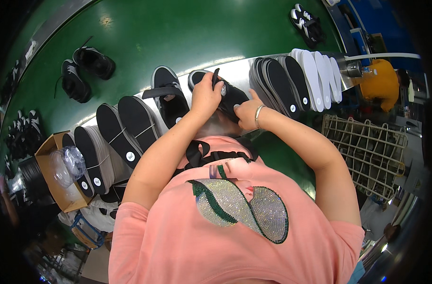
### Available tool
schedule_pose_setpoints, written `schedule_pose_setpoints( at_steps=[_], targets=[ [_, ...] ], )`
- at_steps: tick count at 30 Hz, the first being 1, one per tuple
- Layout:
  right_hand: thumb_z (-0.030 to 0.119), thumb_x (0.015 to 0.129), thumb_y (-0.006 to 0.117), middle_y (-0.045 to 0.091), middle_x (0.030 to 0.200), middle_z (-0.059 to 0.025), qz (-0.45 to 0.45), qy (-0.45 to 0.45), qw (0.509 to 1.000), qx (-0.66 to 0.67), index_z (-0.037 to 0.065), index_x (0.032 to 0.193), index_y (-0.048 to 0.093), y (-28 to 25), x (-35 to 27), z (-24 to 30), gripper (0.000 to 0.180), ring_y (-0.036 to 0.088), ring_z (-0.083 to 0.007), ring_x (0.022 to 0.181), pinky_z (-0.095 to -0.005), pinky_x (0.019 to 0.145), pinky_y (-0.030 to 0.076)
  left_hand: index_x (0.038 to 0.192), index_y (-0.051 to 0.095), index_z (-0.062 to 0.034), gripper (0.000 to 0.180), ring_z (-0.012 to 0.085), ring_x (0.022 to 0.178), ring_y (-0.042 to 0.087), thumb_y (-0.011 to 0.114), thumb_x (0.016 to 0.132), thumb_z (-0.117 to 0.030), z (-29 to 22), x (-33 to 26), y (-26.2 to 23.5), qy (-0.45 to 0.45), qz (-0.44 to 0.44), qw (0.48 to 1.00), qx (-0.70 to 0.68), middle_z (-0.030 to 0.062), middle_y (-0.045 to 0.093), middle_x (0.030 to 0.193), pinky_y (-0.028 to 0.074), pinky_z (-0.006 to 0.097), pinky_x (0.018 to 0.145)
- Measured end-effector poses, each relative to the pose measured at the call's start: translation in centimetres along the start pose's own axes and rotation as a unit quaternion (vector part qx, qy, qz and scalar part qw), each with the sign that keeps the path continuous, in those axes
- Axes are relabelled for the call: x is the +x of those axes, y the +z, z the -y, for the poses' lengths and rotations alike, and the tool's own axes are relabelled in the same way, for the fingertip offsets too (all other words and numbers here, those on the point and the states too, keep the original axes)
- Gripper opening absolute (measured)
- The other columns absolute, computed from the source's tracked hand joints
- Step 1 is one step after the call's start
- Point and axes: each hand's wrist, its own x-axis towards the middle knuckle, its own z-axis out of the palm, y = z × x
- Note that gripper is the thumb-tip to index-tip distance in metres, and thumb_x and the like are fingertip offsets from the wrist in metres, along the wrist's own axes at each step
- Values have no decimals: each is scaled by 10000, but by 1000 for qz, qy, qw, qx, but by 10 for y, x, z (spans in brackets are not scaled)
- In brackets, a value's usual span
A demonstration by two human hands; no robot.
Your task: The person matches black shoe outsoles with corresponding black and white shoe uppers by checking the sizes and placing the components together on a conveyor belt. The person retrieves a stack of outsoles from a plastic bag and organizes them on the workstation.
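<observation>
A black shoe is held on the steel counter, just right of a second black shoe and left of the standing row of black insoles. Its long axis runs from upper left to lower right. The left hand is clasped over its opening; the right hand is closed on its near end. Both forearms are bent inward towards it.
</observation>
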Motion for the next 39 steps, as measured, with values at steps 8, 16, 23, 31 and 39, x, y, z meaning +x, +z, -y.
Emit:
schedule_pose_setpoints(
  at_steps=[8,16,23,31,39],
  targets=[
    [273,753,557,578,879,-89,-100,-74,809,574,16,967,538,26,24,-21,335,553,-160,796,-268,738,406,883,508,-8,196,355,731,562,551,751,-147,-2,-4,-7,-1,53,999,-10,200,573,737,428,379,637],
    [231,742,626,537,601,-43,-202,15,604,771,23,685,543,28,40,-8,231,512,-123,533,-238,530,414,950,476,-5,228,343,763,570,529,776,-141,4,-3,-4,42,46,998,8,187,583,793,437,349,649],
    [146,786,567,534,663,-22,-106,-266,484,827,30,775,536,35,11,-40,121,553,-146,731,-262,716,419,943,480,1,216,331,779,573,525,787,-142,4,1,-7,16,-2,1000,-12,198,578,812,434,338,675],
    [105,817,513,521,688,-9,-400,-92,599,688,0,773,557,18,-48,18,122,463,-73,641,-199,595,371,1002,452,16,402,239,738,532,620,706,-196,-57,-38,-31,186,21,982,-13,123,534,827,427,320,665],
    [168,716,587,578,837,-66,-405,-65,897,165,51,944,548,28,-50,9,259,514,-225,875,-461,955,195,896,542,-20,123,154,663,594,485,801,-75,-36,-77,-138,88,-138,986,-30,103,590,761,460,271,579]
  ],
)
